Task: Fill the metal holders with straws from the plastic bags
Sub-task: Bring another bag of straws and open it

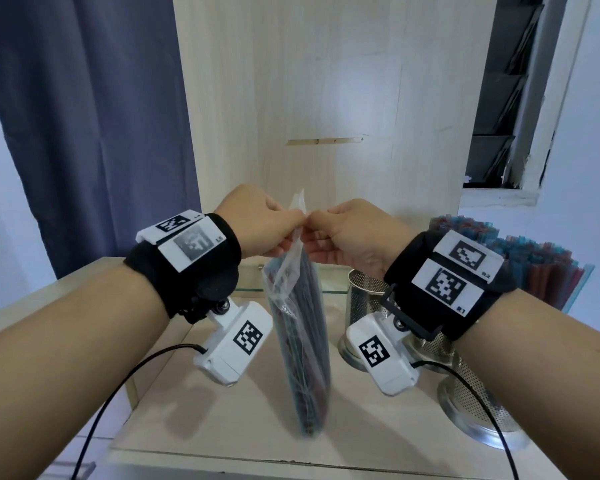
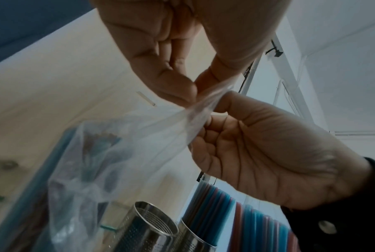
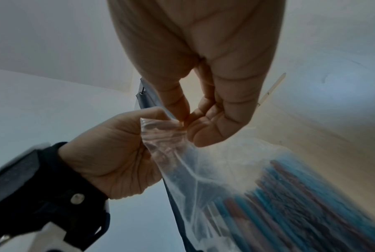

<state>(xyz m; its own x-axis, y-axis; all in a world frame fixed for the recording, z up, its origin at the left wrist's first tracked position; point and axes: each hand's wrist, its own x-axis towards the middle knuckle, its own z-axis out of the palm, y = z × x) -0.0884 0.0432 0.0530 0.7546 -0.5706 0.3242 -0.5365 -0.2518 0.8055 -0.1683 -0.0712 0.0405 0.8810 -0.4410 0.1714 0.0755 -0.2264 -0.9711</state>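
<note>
Both hands — left hand (image 1: 257, 223) and right hand (image 1: 352, 230) — pinch the plastic bag (image 1: 297, 327) of straws (image 1: 309, 358) upright near the worktop's (image 1: 194, 417) front edge.

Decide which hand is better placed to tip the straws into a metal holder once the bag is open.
Right, probably. Both hands, left hand and right hand, pinch the plastic bag top, but the metal holders stand on the right hand's side.

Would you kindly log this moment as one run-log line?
left hand: pinches bag top | right hand: pinches bag top | bag: held up, straws inside | holders: no straws seen
</note>
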